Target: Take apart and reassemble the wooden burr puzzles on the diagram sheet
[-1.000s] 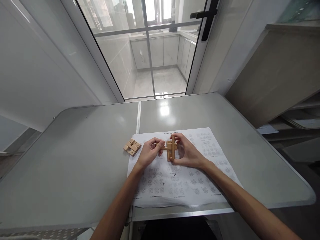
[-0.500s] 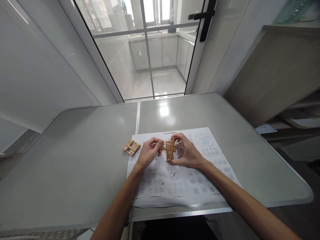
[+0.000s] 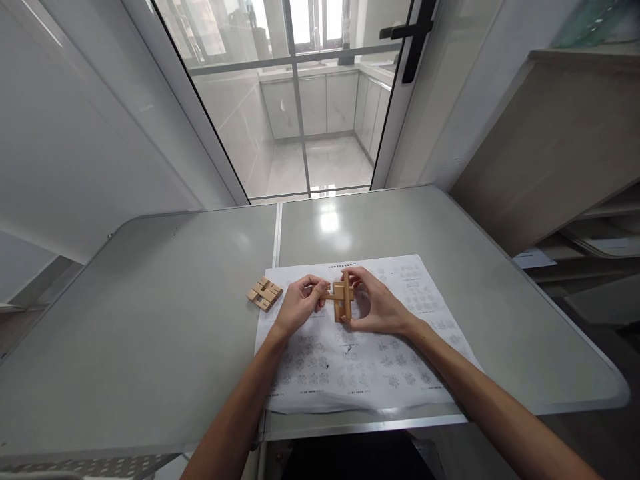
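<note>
No word or number legible, print on the white sheet too small to read, a heading along its far edge, short captions near its close edge, a dark squiggle mid-sheet, forming no clear letter.

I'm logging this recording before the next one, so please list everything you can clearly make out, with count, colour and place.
Held wooden pieces: several, light brown, between both hands
Wooden blocks: several in a flat cluster, light brown, at the sheet's far left corner
Printed sheet: 1, white, on the table
Table: 1, grey, under the sheet
Glass door: 1, pale frame, beyond the table
Door handle: 1, black, on the door
Shelf unit: 1, brownish, far right
Left hand: 1, bare, gripping held pieces
Right hand: 1, bare, gripping held pieces
</note>
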Available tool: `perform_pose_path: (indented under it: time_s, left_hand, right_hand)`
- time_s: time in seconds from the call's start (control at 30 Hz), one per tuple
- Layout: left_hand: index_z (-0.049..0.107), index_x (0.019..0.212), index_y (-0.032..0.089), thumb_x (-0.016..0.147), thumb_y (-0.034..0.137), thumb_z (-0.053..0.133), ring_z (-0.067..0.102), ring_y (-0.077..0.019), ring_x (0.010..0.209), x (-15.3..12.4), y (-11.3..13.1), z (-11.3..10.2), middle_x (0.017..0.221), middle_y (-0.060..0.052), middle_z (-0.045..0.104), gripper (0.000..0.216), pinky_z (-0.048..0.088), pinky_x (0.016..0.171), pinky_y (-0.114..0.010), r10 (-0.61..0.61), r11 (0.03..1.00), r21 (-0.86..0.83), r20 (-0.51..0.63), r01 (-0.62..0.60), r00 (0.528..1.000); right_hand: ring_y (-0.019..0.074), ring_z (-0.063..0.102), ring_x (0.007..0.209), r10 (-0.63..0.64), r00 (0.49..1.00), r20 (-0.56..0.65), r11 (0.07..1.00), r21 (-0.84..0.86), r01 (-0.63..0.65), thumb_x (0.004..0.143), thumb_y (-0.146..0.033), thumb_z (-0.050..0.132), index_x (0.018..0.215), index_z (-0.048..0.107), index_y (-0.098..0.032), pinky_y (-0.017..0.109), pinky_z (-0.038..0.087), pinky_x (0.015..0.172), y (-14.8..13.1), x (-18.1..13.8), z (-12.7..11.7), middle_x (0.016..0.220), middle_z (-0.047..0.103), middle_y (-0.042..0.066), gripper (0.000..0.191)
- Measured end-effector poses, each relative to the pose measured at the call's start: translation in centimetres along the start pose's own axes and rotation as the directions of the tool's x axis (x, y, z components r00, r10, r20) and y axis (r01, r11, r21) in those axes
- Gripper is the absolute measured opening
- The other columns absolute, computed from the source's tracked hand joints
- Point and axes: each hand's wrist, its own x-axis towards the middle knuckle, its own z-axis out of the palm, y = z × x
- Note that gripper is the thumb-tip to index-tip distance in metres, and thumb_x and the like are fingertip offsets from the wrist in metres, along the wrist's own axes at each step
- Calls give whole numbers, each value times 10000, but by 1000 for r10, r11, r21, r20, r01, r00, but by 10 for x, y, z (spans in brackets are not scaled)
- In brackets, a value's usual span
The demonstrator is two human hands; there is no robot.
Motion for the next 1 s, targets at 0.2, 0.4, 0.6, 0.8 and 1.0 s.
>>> perform_pose_path:
  time_s: [0.2,0.4,0.6,0.8,1.0]
  left_hand:
    - [693,860,161,861,602,789,529,-103,522,0,1,0,626,22,608,451,424,537,-245,8,1000,4,-14,-8,1000]
    - [688,874,165,883,581,776,552,-111,548,1,-3,1,668,10,639,425,447,563,-257,24,1000,2,-23,-24,999]
    - [687,883,165,901,581,761,543,-112,534,1,-6,0,624,21,614,424,430,555,-253,16,1000,11,8,-16,1000]
    - [686,875,167,888,580,767,539,-106,528,1,-4,0,659,16,626,421,419,539,-250,24,1000,11,-26,-24,999]
    - [683,849,170,874,583,778,544,-107,534,1,-4,1,676,9,636,424,436,544,-253,29,1000,6,-28,-29,999]
  right_hand:
    - [299,673,1049,15,1000,-18,1000,-24,-15,683,-253,903,1370,489,-318,482,609,911,-1,-1,0,1224,636,66,805]
    - [305,678,1035,10,997,-71,993,-114,-18,673,-275,915,1357,492,-322,479,601,872,-3,-3,1,1213,645,62,806]
    - [308,673,1122,-4,999,43,1000,7,4,690,-162,830,1443,464,-325,494,609,951,3,-1,-4,1335,621,80,853]
    - [301,687,1030,32,999,-39,997,-69,-35,684,-300,918,1350,510,-328,485,617,884,0,-3,-1,1230,650,66,781]
    - [295,681,1039,52,998,-32,997,-63,-54,674,-261,897,1365,497,-330,465,616,879,0,-3,-1,1228,637,63,801]
